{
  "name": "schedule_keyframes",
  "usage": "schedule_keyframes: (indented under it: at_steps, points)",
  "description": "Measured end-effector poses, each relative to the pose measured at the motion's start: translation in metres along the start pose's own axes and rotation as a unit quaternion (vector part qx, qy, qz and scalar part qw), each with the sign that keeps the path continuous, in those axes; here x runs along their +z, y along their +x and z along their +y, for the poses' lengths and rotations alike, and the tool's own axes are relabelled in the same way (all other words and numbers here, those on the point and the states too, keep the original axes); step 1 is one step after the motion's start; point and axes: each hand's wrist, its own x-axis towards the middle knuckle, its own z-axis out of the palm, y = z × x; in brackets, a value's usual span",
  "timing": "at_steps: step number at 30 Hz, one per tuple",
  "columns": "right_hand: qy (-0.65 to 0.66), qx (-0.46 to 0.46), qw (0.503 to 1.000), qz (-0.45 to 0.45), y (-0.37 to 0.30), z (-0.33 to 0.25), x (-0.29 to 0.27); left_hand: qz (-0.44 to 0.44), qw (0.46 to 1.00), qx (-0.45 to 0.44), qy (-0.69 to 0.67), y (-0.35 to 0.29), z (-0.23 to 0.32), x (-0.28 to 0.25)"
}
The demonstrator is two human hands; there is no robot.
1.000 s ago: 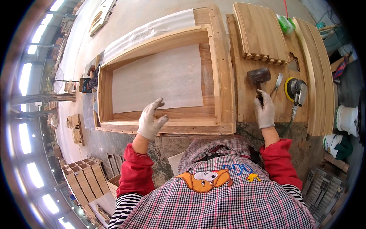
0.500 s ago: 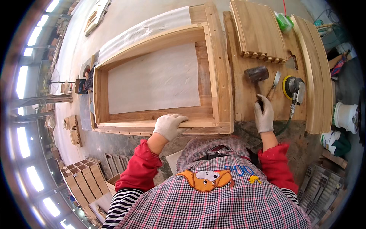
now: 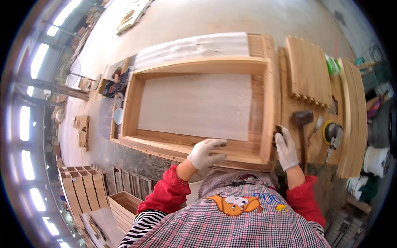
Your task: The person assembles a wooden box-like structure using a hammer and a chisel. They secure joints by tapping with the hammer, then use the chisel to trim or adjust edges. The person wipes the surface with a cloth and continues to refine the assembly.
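Note:
A wooden frame (image 3: 198, 63), like a shallow open box, lies before me with a white sheet (image 3: 194, 107) inside it. My left hand (image 3: 206, 153), in a white glove, is at its near rail with fingers spread and nothing held. Beside the frame's near right corner is my right hand (image 3: 286, 149), gloved, its fingers apart and their tips dark. I see no tool in it. Just to its right lies a mallet (image 3: 303, 118), its handle pointing toward me. Farther right are a chisel-like tool (image 3: 317, 124) and a round yellow-edged sander (image 3: 332, 133).
Slotted wooden panels (image 3: 308, 68) lie at the far right of the bench, beside long boards (image 3: 353, 120). A green-and-white packet (image 3: 332, 65) sits between them. White buckets (image 3: 376, 161) stand at right. Wooden drawer boxes (image 3: 84, 190) are stacked at lower left.
My view has shifted, so the bench sits lower and farther right. My right hand has moved left from the mallet's handle to the frame's corner. My left hand's fingers have spread.

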Motion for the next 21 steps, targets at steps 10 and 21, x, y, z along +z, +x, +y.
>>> schedule_keyframes:
  at_steps: [10,21]
  points:
    - [-0.063,0.125,0.987,0.076,0.010,0.014,0.048,0.515,0.770,-0.333,0.175,-0.168,-0.303,-0.252]
    - [0.024,0.135,0.987,0.085,0.009,0.004,0.050,0.614,0.670,-0.317,-0.272,-0.153,-0.325,-0.249]
